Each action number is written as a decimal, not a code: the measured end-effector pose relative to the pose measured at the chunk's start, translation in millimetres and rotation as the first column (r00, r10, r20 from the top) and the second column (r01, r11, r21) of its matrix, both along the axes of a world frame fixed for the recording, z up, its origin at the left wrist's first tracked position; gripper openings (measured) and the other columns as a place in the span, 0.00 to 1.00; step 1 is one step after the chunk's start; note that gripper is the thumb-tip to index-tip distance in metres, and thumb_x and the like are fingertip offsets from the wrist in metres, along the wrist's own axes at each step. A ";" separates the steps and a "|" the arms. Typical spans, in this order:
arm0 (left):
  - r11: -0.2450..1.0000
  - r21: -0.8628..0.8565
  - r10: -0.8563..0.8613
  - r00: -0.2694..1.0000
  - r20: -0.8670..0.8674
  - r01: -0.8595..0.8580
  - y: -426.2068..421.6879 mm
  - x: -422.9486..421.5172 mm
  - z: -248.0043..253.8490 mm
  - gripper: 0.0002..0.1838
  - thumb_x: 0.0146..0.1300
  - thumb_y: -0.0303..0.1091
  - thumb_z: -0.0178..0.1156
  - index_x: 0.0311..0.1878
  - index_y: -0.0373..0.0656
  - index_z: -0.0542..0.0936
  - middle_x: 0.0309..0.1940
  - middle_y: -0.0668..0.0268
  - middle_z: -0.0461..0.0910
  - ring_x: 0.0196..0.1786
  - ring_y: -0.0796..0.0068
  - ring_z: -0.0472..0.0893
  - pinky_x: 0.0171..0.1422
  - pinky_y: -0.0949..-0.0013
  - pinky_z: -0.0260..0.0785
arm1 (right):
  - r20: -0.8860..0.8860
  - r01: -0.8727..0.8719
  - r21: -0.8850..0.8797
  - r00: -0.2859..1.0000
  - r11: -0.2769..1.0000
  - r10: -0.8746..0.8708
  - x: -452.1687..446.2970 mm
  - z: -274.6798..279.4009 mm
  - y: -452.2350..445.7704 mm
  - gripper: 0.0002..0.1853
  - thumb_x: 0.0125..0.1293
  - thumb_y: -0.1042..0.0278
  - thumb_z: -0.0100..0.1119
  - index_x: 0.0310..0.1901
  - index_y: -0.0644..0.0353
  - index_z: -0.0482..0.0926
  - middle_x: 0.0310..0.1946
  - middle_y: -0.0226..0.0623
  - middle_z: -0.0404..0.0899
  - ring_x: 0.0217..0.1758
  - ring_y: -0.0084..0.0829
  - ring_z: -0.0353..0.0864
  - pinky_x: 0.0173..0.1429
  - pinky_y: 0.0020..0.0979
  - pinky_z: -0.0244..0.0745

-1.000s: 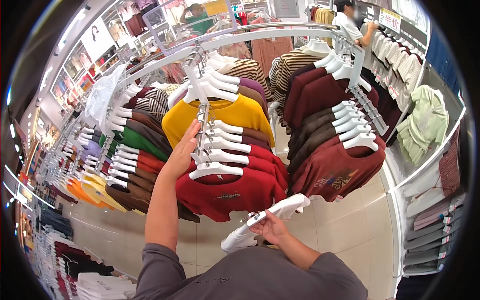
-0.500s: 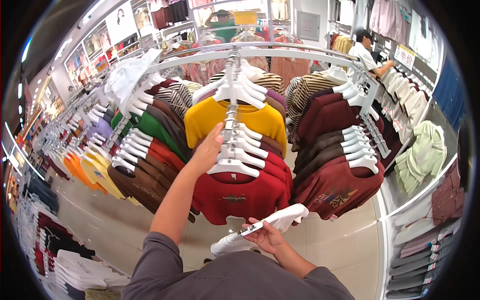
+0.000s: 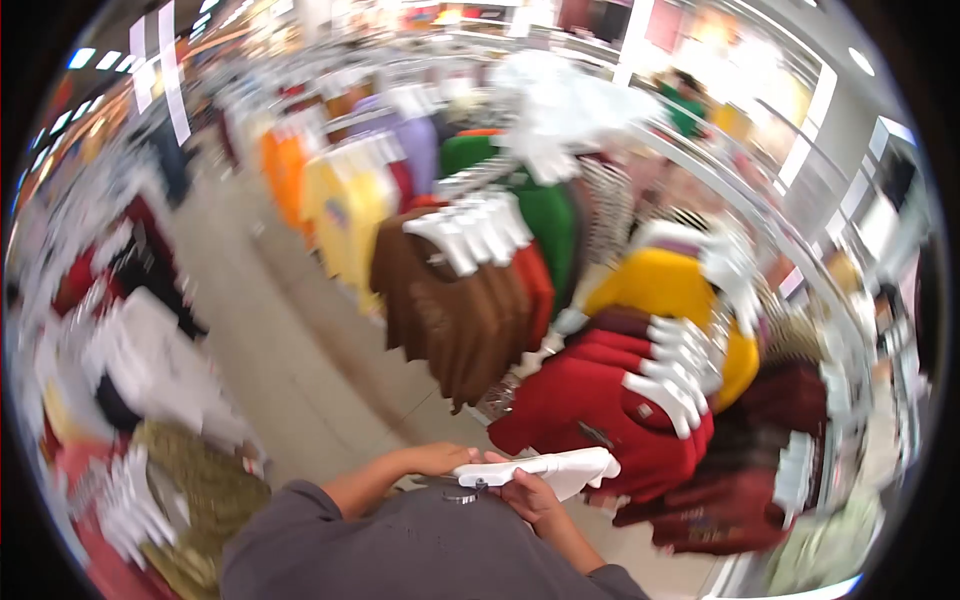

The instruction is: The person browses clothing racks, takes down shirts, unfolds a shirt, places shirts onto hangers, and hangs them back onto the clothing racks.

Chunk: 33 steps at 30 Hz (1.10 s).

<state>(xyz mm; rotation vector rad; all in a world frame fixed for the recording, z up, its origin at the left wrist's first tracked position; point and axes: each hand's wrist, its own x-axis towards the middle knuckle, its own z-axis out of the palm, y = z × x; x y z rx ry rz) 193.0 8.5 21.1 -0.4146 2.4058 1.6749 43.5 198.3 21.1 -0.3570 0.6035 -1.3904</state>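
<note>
A white garment on a white hanger is held low in front of my body. My right hand is closed around the middle of the hanger, near its metal hook. At the hanger's left end is my left hand, with its fingers against or just beside it. Blur hides whether those fingers grip. Just beyond, red sweatshirts hang in a row on white hangers, with a yellow top behind them.
Brown tops and a green top hang left of the red ones. Further left are yellow shirts and orange shirts. A tiled aisle runs between racks. An olive garment is at lower left.
My view has swung left, so the racks appear further right and blurred. My left hand has left the red sweatshirts' rail and come down to the white hanger. My right hand still holds it.
</note>
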 end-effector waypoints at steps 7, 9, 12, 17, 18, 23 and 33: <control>0.896 -0.066 0.445 0.890 0.099 -0.440 -54.5 131.6 -54.5 0.40 0.75 0.61 0.31 0.57 0.31 0.77 0.58 0.41 0.76 0.62 0.42 0.74 0.67 0.51 0.63 | -0.083 -0.348 0.049 0.933 0.936 0.351 60.9 -3.8 -121.5 0.43 0.64 0.45 0.60 0.73 0.60 0.56 0.72 0.55 0.58 0.75 0.49 0.57 0.76 0.51 0.52; 0.828 -0.035 0.561 0.824 0.083 -0.560 -55.9 164.3 -21.5 0.39 0.75 0.61 0.33 0.56 0.31 0.78 0.58 0.42 0.76 0.61 0.45 0.75 0.66 0.52 0.64 | -0.098 -0.426 0.032 0.899 0.904 0.427 83.1 -5.9 -149.6 0.43 0.65 0.44 0.59 0.73 0.62 0.55 0.71 0.55 0.59 0.74 0.48 0.60 0.74 0.50 0.56; 0.716 -0.061 0.698 0.710 0.087 -0.696 -60.1 203.7 -48.7 0.39 0.75 0.61 0.34 0.55 0.31 0.78 0.55 0.44 0.78 0.57 0.49 0.77 0.64 0.55 0.65 | -0.140 -0.533 0.036 0.835 0.845 0.532 109.6 -6.8 -181.6 0.43 0.66 0.44 0.58 0.73 0.63 0.55 0.70 0.55 0.60 0.73 0.46 0.62 0.73 0.49 0.58; 0.599 0.082 0.782 0.604 0.155 -0.796 -57.1 257.7 -79.8 0.36 0.76 0.59 0.31 0.60 0.36 0.76 0.58 0.49 0.77 0.59 0.51 0.76 0.66 0.56 0.64 | -0.187 -0.604 -0.010 0.784 0.797 0.592 143.1 6.2 -218.4 0.38 0.65 0.40 0.58 0.69 0.59 0.65 0.65 0.58 0.68 0.69 0.46 0.67 0.69 0.42 0.63; 0.557 0.088 0.808 0.563 0.175 -0.826 -55.0 262.3 -84.4 0.36 0.76 0.60 0.32 0.59 0.36 0.76 0.57 0.51 0.77 0.58 0.54 0.77 0.65 0.57 0.66 | -0.192 -0.614 0.006 0.774 0.789 0.603 144.2 6.2 -225.6 0.38 0.65 0.40 0.58 0.69 0.59 0.65 0.65 0.58 0.68 0.69 0.46 0.67 0.69 0.42 0.63; 0.353 0.258 0.888 0.409 0.209 -0.899 -55.2 265.1 -82.3 0.37 0.75 0.61 0.34 0.60 0.36 0.75 0.53 0.53 0.80 0.54 0.61 0.79 0.62 0.60 0.68 | -0.161 -0.608 -0.070 0.789 0.791 0.593 147.2 24.8 -264.5 0.37 0.67 0.40 0.57 0.69 0.58 0.66 0.62 0.58 0.72 0.65 0.45 0.73 0.69 0.42 0.65; 0.223 0.369 0.955 0.277 0.101 -0.902 -111.3 267.8 -51.6 0.35 0.77 0.57 0.34 0.62 0.33 0.74 0.56 0.51 0.79 0.60 0.62 0.77 0.65 0.62 0.67 | -0.007 -0.633 -0.108 0.772 0.767 0.636 169.8 22.4 -373.5 0.33 0.71 0.41 0.50 0.66 0.61 0.67 0.55 0.55 0.78 0.55 0.41 0.82 0.58 0.41 0.79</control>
